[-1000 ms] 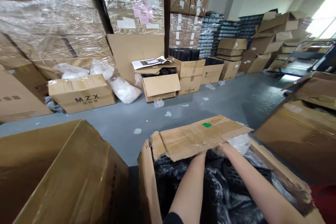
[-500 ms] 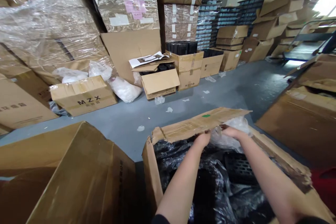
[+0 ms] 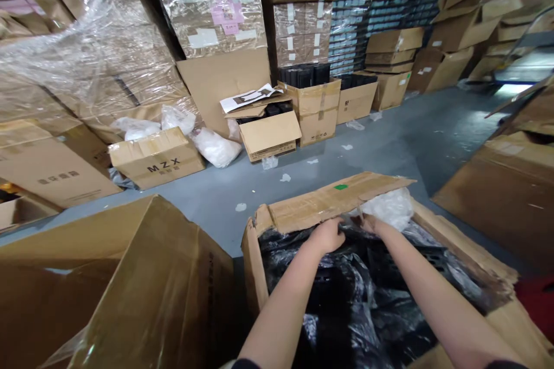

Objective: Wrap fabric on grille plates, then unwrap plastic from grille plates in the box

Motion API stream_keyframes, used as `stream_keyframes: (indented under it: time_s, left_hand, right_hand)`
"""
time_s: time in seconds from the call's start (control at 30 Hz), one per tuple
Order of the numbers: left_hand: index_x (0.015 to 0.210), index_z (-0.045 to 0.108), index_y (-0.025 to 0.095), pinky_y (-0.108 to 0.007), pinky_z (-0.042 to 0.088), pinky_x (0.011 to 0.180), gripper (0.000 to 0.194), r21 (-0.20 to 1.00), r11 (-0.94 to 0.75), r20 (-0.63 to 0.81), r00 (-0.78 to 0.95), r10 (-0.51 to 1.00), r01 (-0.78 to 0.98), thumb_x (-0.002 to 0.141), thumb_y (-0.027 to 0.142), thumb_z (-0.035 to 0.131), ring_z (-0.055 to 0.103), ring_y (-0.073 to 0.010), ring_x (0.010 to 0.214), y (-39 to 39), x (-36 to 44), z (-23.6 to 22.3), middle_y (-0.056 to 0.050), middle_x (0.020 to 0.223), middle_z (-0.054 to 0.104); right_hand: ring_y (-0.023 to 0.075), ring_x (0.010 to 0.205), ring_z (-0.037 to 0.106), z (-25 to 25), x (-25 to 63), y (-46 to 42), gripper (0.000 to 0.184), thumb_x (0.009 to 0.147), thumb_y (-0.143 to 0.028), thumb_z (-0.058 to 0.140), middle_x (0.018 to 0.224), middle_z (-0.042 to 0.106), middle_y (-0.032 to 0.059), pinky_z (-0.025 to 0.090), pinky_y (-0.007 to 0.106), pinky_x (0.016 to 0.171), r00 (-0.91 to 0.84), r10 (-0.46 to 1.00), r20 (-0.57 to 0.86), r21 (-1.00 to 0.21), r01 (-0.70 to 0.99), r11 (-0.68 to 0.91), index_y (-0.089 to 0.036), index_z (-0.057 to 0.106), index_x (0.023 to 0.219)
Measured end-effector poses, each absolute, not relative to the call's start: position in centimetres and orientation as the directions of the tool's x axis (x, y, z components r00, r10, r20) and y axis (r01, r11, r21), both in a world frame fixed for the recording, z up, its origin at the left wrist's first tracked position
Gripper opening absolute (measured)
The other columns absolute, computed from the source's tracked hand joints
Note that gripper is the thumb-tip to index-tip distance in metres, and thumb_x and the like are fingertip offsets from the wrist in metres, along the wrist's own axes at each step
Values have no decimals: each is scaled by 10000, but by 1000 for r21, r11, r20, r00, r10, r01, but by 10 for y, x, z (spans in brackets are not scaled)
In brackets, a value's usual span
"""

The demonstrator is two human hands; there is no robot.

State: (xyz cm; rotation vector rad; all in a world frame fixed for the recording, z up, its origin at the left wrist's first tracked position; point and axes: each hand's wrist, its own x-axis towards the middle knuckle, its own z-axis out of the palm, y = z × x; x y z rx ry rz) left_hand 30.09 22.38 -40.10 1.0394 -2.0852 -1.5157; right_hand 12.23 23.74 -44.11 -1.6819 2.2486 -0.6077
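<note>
Both of my hands are inside an open cardboard box [image 3: 318, 204], close to its far flap. My left hand [image 3: 329, 235] is curled on the black plastic bag [image 3: 357, 282] that lines the box. My right hand [image 3: 371, 223] pinches the same black film a little to the right; its fingertips are partly hidden. Just beyond the right hand, a crumpled clear plastic bag [image 3: 392, 207] lies in the far corner. A black slotted plastic part [image 3: 433, 256] shows beneath my right forearm, partly covered by film.
A large open carton [image 3: 173, 277] stands close on the left, another carton [image 3: 497, 179] on the right. Across the grey floor [image 3: 208, 202] are an MZX box [image 3: 158, 158], a white bag [image 3: 216, 147], boxes of black parts [image 3: 318, 109] and wrapped stacks [image 3: 208, 11].
The clear bag between my hands now lies at the far right corner of the box. My hands have come slightly nearer, onto the black film. The view has shifted a little left.
</note>
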Motion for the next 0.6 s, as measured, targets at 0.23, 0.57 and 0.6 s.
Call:
stream_keyframes:
  time_s: [0.23, 0.57, 0.6]
  left_hand:
    - [964, 578, 167, -453, 398, 805, 398, 451, 345, -251, -488, -836, -823, 580, 71, 528, 517, -322, 956, 277, 373, -407, -157, 1002, 571]
    - [1039, 538, 156, -449, 395, 778, 419, 285, 547, -305, -616, -727, -787, 621, 183, 562, 488, -328, 961, 309, 374, -417, -166, 1033, 534]
    - [1036, 538, 162, -442, 399, 772, 409, 274, 554, -305, -617, -726, -786, 628, 180, 553, 489, -322, 957, 311, 375, -414, -159, 1033, 533]
  right_hand:
    - [337, 1015, 485, -414, 134, 290, 342, 798, -306, 359, 1101, 552, 174, 365, 453, 814, -415, -900, 130, -289, -885, 366, -145, 639, 911]
    - [290, 955, 537, -436, 149, 295, 394, 836, -346, 313, 968, 627, 155, 336, 474, 851, -254, -966, -47, -178, -950, 259, -123, 600, 989]
    - [298, 988, 517, -434, 148, 294, 382, 827, -330, 336, 1019, 609, 156, 306, 492, 874, -252, -967, -30, -176, -951, 253, -119, 579, 1031]
